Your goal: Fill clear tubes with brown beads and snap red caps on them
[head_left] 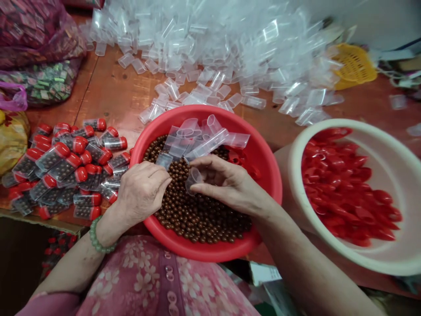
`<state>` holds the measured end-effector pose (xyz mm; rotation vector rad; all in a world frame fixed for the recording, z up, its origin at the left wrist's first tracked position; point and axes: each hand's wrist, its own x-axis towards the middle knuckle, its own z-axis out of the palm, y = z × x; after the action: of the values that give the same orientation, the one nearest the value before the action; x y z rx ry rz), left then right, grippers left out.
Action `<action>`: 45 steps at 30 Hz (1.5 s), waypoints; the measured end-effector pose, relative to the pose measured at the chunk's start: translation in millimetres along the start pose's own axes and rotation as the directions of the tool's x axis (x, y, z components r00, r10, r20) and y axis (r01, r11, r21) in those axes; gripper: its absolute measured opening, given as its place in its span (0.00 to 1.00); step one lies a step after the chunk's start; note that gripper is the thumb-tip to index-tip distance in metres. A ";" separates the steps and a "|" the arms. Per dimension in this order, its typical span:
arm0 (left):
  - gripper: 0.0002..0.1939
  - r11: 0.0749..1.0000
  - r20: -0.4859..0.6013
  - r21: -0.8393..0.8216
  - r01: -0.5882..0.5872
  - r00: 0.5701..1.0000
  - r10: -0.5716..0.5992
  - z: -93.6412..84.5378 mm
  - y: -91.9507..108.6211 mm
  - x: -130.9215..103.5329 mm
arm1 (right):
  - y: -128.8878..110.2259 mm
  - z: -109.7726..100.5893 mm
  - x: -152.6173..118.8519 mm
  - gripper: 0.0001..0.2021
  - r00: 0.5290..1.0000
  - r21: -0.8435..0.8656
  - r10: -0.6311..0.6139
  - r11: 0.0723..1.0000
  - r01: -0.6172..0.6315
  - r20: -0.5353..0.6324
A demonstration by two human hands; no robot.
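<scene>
My right hand [226, 182] pinches a clear plastic tube [193, 180] between thumb and fingers, its wide mouth tilted over brown beads [197, 219]. The beads fill much of a red basin [210, 253]. On the left, my left hand [143, 186] is closed, with its knuckles up and fingertips pressed together above the beads. What those fingers hold, if anything, is hidden; a bluish clear tube [163, 161] shows just beyond them. More clear tubes [210, 145] lie at the back of the basin, and red caps [245, 162] rest along its right side.
Bead-filled tubes with red caps [66, 169] are piled at left. A big heap of clear tubes [223, 48] covers the back of the table. To the right stands a cream tub [408, 250] of red pointed pieces [348, 193]. Filled bags [42, 52] and a yellow basket [355, 66] sit farther off.
</scene>
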<state>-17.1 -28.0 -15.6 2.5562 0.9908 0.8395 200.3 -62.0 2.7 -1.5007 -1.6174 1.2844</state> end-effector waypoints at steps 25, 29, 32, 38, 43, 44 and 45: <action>0.07 0.979 0.561 -0.055 -0.195 0.805 0.192 -22.2 7.7 1.4 | 22.7 22.6 25.4 0.16 0.709 -0.142 0.513 0.846 -0.515 0.484; 0.14 0.978 0.612 -0.070 -0.197 0.765 0.198 -22.5 14.3 1.8 | 24.8 23.6 29.2 0.12 0.632 0.037 0.505 0.764 -0.644 0.588; 0.19 0.981 0.603 -0.077 -0.181 0.775 0.190 -20.9 14.6 3.4 | 24.6 24.7 30.5 0.09 0.610 0.106 0.478 0.727 -0.679 0.631; 0.13 0.969 0.491 -0.212 -0.129 0.843 0.219 -18.2 12.5 7.5 | 25.1 29.0 27.6 0.08 0.649 0.239 0.428 0.688 -0.685 0.629; 0.16 0.961 0.353 -0.260 -0.090 0.918 0.181 -15.5 13.6 6.2 | 17.6 29.8 23.2 0.09 0.707 0.344 0.387 0.672 -0.656 0.592; 0.15 0.958 0.349 -0.273 -0.088 0.919 0.184 -15.4 13.6 6.2 | 15.6 29.7 22.0 0.09 0.722 0.365 0.377 0.672 -0.645 0.581; 0.14 0.954 0.347 -0.289 -0.078 0.920 0.180 -15.4 13.7 6.5 | 13.6 29.6 20.7 0.09 0.736 0.383 0.368 0.674 -0.632 0.568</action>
<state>-15.4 -32.8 5.4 2.4332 0.5536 0.4547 175.2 -51.0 -24.5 -1.3701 -0.8804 2.3398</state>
